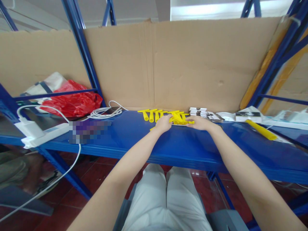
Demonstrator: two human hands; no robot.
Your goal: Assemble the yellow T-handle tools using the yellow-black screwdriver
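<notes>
Several yellow T-shaped plastic pieces (177,119) lie bunched between my two hands on the blue shelf table. My left hand (164,124) is closed at the left side of the bunch, its fingertips against the pieces and partly hidden by them. From the right, my right hand (199,123) has its thumb and fingers around the bunch's edge. More yellow T-shaped pieces (151,115) lie in a row just left of my left hand, tapered bodies toward me. Behind my right hand sits a stack of white flat packs (197,111).
To the left are a white power strip (51,133), a coiled white cable (103,112) and a red plastic bag (72,99). A yellow tube-like piece (262,130) and a small box (248,115) lie right. Cardboard (192,64) walls the back; blue posts (84,51) rise beside it.
</notes>
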